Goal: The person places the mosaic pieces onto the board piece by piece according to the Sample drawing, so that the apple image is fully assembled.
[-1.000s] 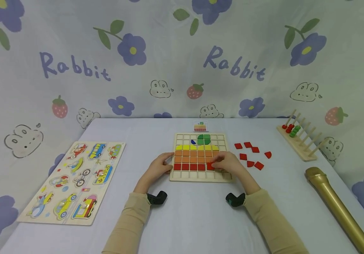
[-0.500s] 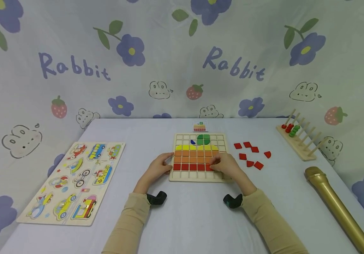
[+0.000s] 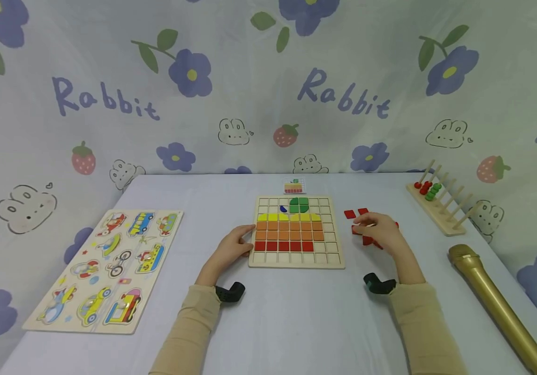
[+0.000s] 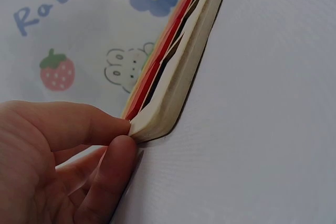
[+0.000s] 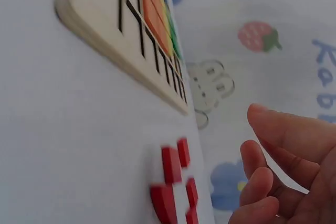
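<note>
On the table lies a wooden grid board with green, blue, yellow, orange and red pieces set in rows. My left hand touches the board's left edge; its thumb and a finger meet the corner in the left wrist view. My right hand hovers over loose red pieces right of the board, partly covering them. Seen from the right wrist, its fingers are gently bent and apart, with nothing between them. The nearest red squares lie below the fingertips.
A small pattern card lies behind the board. At the left is a vehicle puzzle board. A bead rack with wooden pegs stands at the back right, with a gold microphone in front of it.
My right hand has pressed a red square into the red row, let go, and moved right to the loose red pieces. The left hand stays at the board's edge.
</note>
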`<state>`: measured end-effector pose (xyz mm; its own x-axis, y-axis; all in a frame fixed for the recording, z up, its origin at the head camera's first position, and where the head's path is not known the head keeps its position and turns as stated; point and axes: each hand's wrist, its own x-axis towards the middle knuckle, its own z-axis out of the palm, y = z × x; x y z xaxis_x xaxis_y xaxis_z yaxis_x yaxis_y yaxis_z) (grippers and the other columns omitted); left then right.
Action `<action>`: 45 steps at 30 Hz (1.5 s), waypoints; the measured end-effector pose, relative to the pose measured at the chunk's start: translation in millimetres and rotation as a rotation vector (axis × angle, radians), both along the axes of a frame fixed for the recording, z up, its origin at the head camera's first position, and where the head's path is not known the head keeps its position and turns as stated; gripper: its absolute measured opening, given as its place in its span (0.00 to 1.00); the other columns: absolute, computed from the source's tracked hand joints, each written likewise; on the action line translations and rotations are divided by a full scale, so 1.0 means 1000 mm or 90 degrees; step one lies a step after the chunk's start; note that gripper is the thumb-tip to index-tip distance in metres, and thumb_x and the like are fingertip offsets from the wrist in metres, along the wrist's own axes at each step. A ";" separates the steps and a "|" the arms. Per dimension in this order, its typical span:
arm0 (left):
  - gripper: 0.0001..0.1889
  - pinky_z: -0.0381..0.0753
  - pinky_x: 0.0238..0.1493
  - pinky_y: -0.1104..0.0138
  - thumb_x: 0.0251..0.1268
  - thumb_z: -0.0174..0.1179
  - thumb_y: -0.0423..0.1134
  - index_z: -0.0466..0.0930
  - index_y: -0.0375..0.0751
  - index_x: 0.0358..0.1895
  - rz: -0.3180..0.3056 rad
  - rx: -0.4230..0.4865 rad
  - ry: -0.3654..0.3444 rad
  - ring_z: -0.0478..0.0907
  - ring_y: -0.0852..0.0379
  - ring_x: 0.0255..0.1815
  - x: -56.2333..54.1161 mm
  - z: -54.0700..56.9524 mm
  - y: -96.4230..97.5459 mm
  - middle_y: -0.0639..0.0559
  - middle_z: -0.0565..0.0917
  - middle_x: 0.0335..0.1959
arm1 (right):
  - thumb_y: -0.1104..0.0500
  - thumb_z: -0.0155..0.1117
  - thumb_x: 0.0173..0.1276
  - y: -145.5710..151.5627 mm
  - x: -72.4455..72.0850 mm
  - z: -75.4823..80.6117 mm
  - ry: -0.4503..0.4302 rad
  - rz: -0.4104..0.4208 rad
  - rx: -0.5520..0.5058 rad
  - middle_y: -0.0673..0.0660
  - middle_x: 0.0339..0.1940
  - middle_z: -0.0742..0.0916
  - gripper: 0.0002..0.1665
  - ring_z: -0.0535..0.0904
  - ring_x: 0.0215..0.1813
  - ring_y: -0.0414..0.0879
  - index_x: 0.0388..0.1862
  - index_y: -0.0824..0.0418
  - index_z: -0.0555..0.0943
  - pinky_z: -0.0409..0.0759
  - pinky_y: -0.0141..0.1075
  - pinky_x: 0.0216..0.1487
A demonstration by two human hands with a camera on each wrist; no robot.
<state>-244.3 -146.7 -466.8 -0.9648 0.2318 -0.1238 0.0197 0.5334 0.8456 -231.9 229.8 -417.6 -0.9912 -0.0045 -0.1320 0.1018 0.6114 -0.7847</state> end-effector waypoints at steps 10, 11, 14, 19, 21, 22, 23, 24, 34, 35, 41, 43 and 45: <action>0.30 0.74 0.29 0.69 0.59 0.57 0.31 0.65 0.42 0.67 -0.001 0.000 -0.001 0.74 0.59 0.24 0.001 0.001 -0.002 0.44 0.68 0.62 | 0.52 0.61 0.64 0.062 0.008 -0.005 -0.085 -0.027 0.002 0.58 0.43 0.78 0.28 0.69 0.40 0.50 0.57 0.68 0.71 0.70 0.35 0.37; 0.30 0.74 0.29 0.69 0.59 0.57 0.31 0.65 0.42 0.67 -0.002 0.001 0.000 0.74 0.59 0.25 0.001 0.001 -0.002 0.44 0.68 0.62 | 0.52 0.62 0.63 0.063 0.008 -0.006 -0.089 -0.019 0.006 0.57 0.41 0.78 0.28 0.69 0.40 0.49 0.56 0.67 0.71 0.70 0.35 0.37; 0.30 0.74 0.30 0.69 0.59 0.57 0.31 0.64 0.43 0.67 -0.004 0.006 -0.002 0.74 0.59 0.25 0.001 0.001 -0.001 0.44 0.67 0.63 | 0.53 0.64 0.61 0.066 0.007 -0.012 -0.098 0.013 0.017 0.58 0.41 0.77 0.28 0.70 0.41 0.50 0.55 0.67 0.72 0.70 0.36 0.38; 0.30 0.74 0.29 0.70 0.59 0.57 0.31 0.65 0.41 0.67 -0.006 0.004 0.004 0.74 0.60 0.25 0.000 0.000 -0.001 0.44 0.67 0.63 | 0.53 0.70 0.55 0.064 0.004 -0.017 -0.099 0.070 0.084 0.60 0.43 0.76 0.29 0.68 0.47 0.54 0.51 0.66 0.74 0.69 0.41 0.43; 0.29 0.74 0.29 0.70 0.59 0.57 0.30 0.65 0.41 0.67 -0.007 0.002 0.007 0.73 0.60 0.25 0.000 0.000 -0.001 0.44 0.67 0.63 | 0.55 0.70 0.54 0.062 0.003 -0.018 -0.094 0.079 0.113 0.61 0.42 0.76 0.28 0.68 0.47 0.55 0.50 0.67 0.74 0.69 0.42 0.44; 0.29 0.74 0.29 0.70 0.59 0.57 0.30 0.65 0.41 0.67 -0.007 0.002 0.006 0.73 0.60 0.25 0.000 0.000 -0.001 0.44 0.67 0.63 | 0.55 0.70 0.54 0.061 0.003 -0.019 -0.091 0.081 0.122 0.61 0.41 0.76 0.27 0.69 0.46 0.55 0.49 0.67 0.75 0.69 0.43 0.44; 0.29 0.74 0.29 0.70 0.59 0.57 0.30 0.65 0.41 0.67 -0.007 0.002 0.006 0.73 0.60 0.25 -0.001 0.000 -0.001 0.44 0.67 0.64 | 0.56 0.70 0.54 0.059 0.003 -0.019 -0.088 0.082 0.128 0.61 0.41 0.76 0.26 0.69 0.45 0.55 0.49 0.68 0.75 0.69 0.43 0.43; 0.29 0.75 0.29 0.69 0.59 0.57 0.30 0.65 0.41 0.67 -0.008 0.003 0.007 0.73 0.60 0.25 0.000 0.000 -0.001 0.44 0.67 0.64 | 0.57 0.69 0.54 0.058 0.004 -0.018 -0.086 0.082 0.130 0.61 0.40 0.76 0.25 0.69 0.45 0.54 0.48 0.68 0.75 0.69 0.43 0.43; 0.29 0.75 0.29 0.69 0.58 0.57 0.31 0.66 0.42 0.66 -0.002 -0.005 0.007 0.73 0.59 0.25 0.000 -0.002 0.000 0.45 0.68 0.62 | 0.54 0.66 0.59 0.044 0.002 -0.017 -0.014 0.050 -0.001 0.63 0.51 0.75 0.30 0.68 0.51 0.55 0.58 0.64 0.72 0.70 0.40 0.44; 0.29 0.75 0.29 0.69 0.58 0.57 0.31 0.66 0.42 0.66 -0.003 -0.006 0.009 0.73 0.59 0.25 0.000 -0.003 -0.001 0.45 0.68 0.62 | 0.55 0.66 0.59 0.039 0.001 -0.016 -0.004 0.061 -0.025 0.63 0.52 0.75 0.29 0.69 0.52 0.56 0.58 0.64 0.72 0.72 0.40 0.44; 0.29 0.75 0.29 0.69 0.59 0.57 0.31 0.66 0.43 0.66 -0.002 -0.005 0.008 0.73 0.59 0.25 0.000 -0.002 0.000 0.46 0.68 0.63 | 0.59 0.70 0.54 -0.004 -0.006 -0.019 0.052 0.160 -0.081 0.59 0.45 0.79 0.25 0.72 0.48 0.53 0.51 0.63 0.75 0.74 0.37 0.43; 0.29 0.75 0.29 0.69 0.59 0.58 0.31 0.66 0.43 0.66 -0.004 -0.006 0.008 0.73 0.59 0.25 -0.001 -0.002 0.000 0.46 0.68 0.63 | 0.59 0.72 0.52 -0.018 -0.007 -0.022 0.069 0.193 -0.075 0.58 0.41 0.79 0.23 0.72 0.46 0.51 0.46 0.62 0.75 0.71 0.38 0.44; 0.29 0.75 0.29 0.69 0.58 0.58 0.31 0.66 0.42 0.66 -0.005 -0.007 0.009 0.73 0.59 0.24 -0.001 -0.002 0.001 0.45 0.68 0.63 | 0.58 0.73 0.51 -0.030 -0.008 -0.023 0.073 0.219 -0.068 0.56 0.39 0.79 0.21 0.72 0.45 0.50 0.42 0.61 0.76 0.70 0.39 0.43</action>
